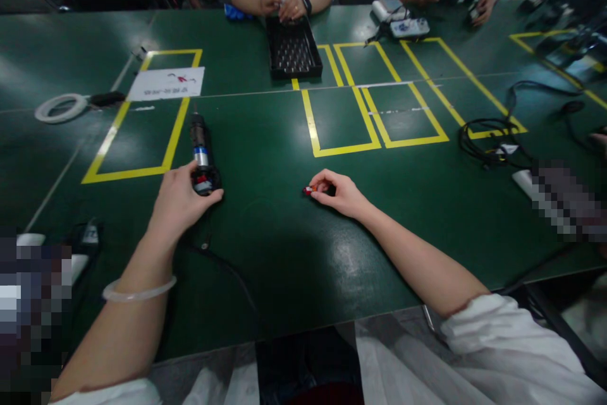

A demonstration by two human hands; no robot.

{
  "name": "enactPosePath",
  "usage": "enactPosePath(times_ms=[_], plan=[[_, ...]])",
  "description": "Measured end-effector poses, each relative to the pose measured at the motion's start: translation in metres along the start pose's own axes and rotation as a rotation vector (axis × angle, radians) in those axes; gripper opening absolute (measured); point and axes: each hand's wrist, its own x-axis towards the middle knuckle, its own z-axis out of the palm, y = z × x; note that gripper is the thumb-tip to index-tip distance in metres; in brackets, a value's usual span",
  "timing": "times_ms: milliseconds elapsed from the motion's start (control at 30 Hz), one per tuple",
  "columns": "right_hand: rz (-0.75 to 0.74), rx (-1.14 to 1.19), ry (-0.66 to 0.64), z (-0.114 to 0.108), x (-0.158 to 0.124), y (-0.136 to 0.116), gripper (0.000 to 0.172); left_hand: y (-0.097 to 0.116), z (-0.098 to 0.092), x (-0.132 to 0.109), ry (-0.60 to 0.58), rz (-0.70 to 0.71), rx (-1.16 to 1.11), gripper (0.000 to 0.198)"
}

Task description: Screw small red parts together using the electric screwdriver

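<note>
1. Nearest: dark cable (232, 268) trailing over the green bench (270, 228), toward eleven o'clock from the wearer.
2. Left hand (183, 196), eleven o'clock: fingers closed round the near end of a cylindrical tool (201, 156), thin tip pointing away toward twelve. Judged fairly heavy, stiff, slick at the shiny band; best gripped round the body, clear of the tip.
3. Right hand (339, 193), just past twelve: thumb and fingers pinched on a small red part (307, 191). Whether it touches the bench, cannot tell. Probably light, hard, easily dropped; suits a fingertip hold at its sides.
4. Beyond: yellow tape (348, 150), between twelve and one; white sheet (165, 79), eleven.
5. Farthest: black tray (296, 71), twelve o'clock, co-worker's hand (291, 8) at its far end.
</note>
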Motion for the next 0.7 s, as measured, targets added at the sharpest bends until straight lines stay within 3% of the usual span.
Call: enactPosePath(times_ms=[167, 333, 500, 700], plan=[[0.006, -0.007, 0.037, 0.000, 0.000, -0.002, 0.013, 0.080, 0.018, -0.014, -0.047, 0.051, 0.049, 0.079], [-0.015, -0.096, 0.150, 0.000, 0.001, -0.001, 0.011, 0.135, 0.035, -0.014, -0.050, 0.191, 0.066, 0.076], [-0.028, -0.168, 0.220, -0.002, 0.002, 0.001, 0.012, 0.163, 0.048, -0.017, -0.072, 0.273, 0.013, 0.078], [-0.035, -0.265, 0.186, -0.002, 0.002, 0.001, 0.016, 0.169, 0.052, -0.025, -0.038, 0.311, 0.001, 0.075]])
